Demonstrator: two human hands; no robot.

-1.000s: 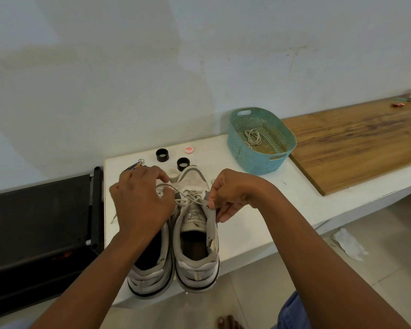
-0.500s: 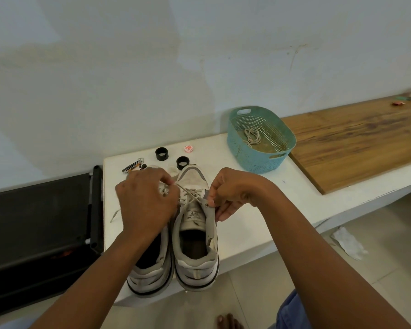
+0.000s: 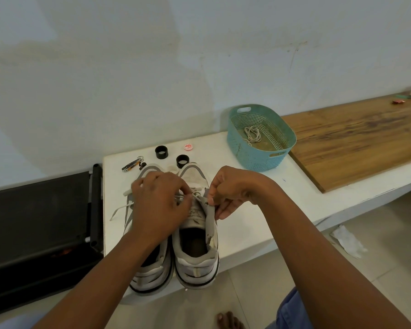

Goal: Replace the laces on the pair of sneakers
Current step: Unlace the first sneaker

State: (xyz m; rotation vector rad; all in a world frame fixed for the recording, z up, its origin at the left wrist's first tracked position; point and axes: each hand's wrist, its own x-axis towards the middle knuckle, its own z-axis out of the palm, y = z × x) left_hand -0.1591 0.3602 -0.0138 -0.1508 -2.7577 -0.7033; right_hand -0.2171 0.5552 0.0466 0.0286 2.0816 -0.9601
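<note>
My left hand (image 3: 157, 205) has moved right, its fingers now pinching the lace (image 3: 190, 198) over the right sneaker (image 3: 197, 236). My right hand (image 3: 233, 193) still grips the eyelet flap.

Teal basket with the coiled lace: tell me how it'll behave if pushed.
The teal basket is perforated plastic holding only a coiled lace, so probably light and likely to slide. Its wide, low shape suggests it won't tip.

The left hand (image 3: 159, 205) sits nearer the right sneaker (image 3: 196, 231) than a second ago, its fingers (image 3: 185, 194) now pinching the lace (image 3: 195, 194) right at the eyelets instead of out over the left sneaker (image 3: 150, 269). The taut span of lace between the hands is shorter. A loose lace end (image 3: 119, 210) now trails left across the worktop (image 3: 242, 229).
</note>
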